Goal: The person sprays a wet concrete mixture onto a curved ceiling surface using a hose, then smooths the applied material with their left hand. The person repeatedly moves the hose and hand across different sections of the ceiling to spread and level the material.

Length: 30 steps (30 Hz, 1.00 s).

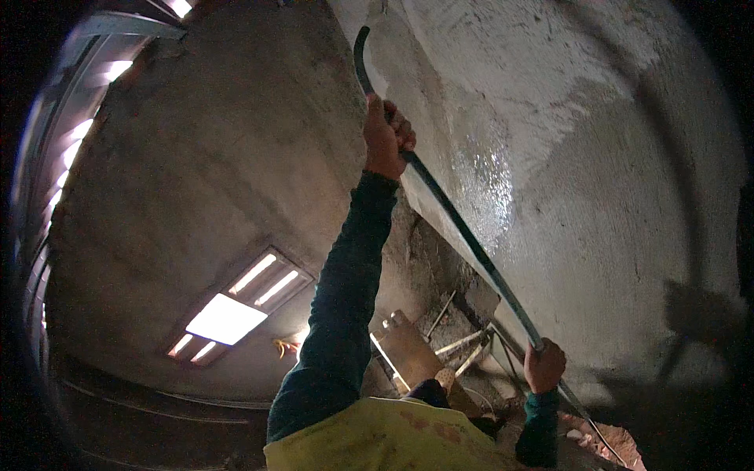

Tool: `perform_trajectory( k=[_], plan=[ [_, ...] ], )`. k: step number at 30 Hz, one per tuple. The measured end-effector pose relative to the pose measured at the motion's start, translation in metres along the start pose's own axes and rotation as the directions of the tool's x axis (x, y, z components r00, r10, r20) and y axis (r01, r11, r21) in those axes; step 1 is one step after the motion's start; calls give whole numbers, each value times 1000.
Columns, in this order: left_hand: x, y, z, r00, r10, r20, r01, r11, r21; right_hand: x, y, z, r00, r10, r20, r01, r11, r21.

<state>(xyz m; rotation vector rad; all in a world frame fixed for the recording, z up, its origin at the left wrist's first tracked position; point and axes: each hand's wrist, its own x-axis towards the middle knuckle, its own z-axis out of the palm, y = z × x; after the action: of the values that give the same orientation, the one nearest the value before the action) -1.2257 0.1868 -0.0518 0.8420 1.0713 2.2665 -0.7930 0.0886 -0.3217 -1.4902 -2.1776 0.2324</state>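
Observation:
A long dark green hose [455,216] slants across the view, from the upper middle to the lower right. My left hand [386,137] is raised high and closed around it near its upper end, which bends upward past my fist. Lower down, my right hand [544,365] is wrapped around the same hose. Beyond that hand, the hose runs on toward the floor. The plastered wall [628,196] beside the hose has a dark, wet patch that glistens. Whether water is leaving the hose end, I cannot make out.
A window opening [228,318] lets bright light through the darker wall [212,157] at left. Light gaps show along the roof edge at far left. Below me stand a plank [408,353] and several poles [471,349]. Rubble [601,439] lies at the lower right.

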Motion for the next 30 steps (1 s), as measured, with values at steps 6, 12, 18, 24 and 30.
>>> perform_trajectory(
  k=[6,12,18,24,30],
  plan=[
    [59,13,46,975,99,201,-91,995,-48,60,-6,-35,995,-33,-91,35,999,17],
    [85,3,115,984,151,91,-122,957,-264,87,24,-59,990,-56,-126,63,997,54],
    [106,-7,148,918,362,163,-309,910,-276,101,20,-92,997,0,-76,12,988,156],
    [186,-37,160,918,328,225,-280,934,-221,114,0,-120,997,22,-78,-16,997,73],
    [230,-54,163,888,429,165,-386,891,-239,147,7,-120,986,-5,-167,10,1000,27]
  ],
)
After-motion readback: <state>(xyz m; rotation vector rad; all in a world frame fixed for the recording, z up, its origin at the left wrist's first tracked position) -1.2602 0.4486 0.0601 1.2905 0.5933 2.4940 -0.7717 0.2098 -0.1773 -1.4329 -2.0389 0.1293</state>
